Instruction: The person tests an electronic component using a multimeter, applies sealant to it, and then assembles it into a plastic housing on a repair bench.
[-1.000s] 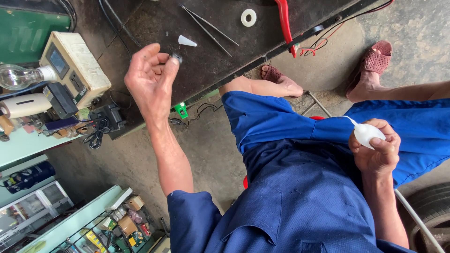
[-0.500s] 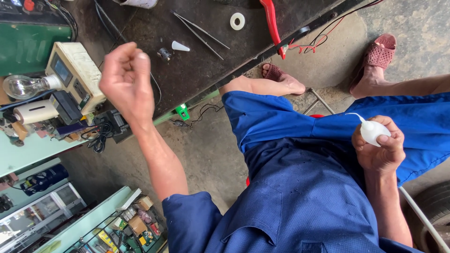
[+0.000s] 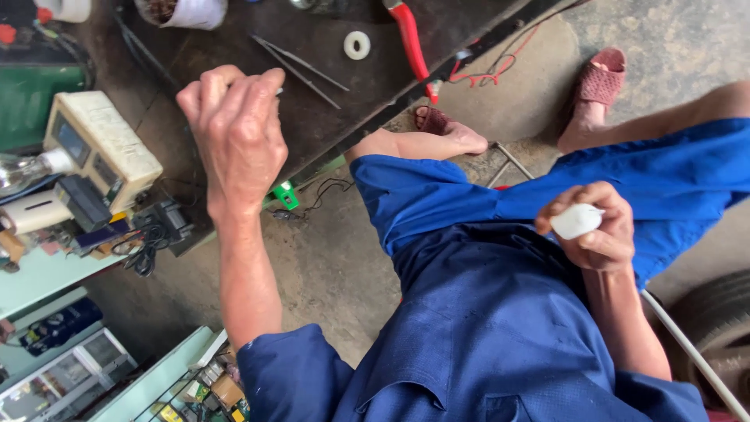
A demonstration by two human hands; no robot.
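White plug-shaped piece [image 3: 576,220]: small, rounded, held in the right hand [image 3: 598,234] over the lap of the blue work clothes [image 3: 500,312]. Its long axis runs roughly left-right in view; which end leads cannot be told. Fingers curled and pressed together around it, thumb closing over the top. A white cord [image 3: 691,352] runs from below the wrist toward the lower right corner.

Left hand [image 3: 234,133]: raised over the near edge of the dark workbench [image 3: 328,117], fingertips bunched against the thumb, pinching a small item too hidden to identify.

On the bench, well apart from both hands: 2 thin metal rods [image 3: 301,62] lying crossed, 1 white tape ring [image 3: 357,45], red-handled pliers [image 3: 412,43] pointing toward the bench edge.

Left of the bench: cream box-shaped meter [image 3: 101,148] with dark windows, a clear bulb [image 3: 19,168], tangled black leads [image 3: 148,234]. A small green clip [image 3: 286,195] sits below the bench edge.

Open concrete floor [image 3: 328,273] lies between the bench and the knees. A tyre [image 3: 719,328] sits at the lower right.
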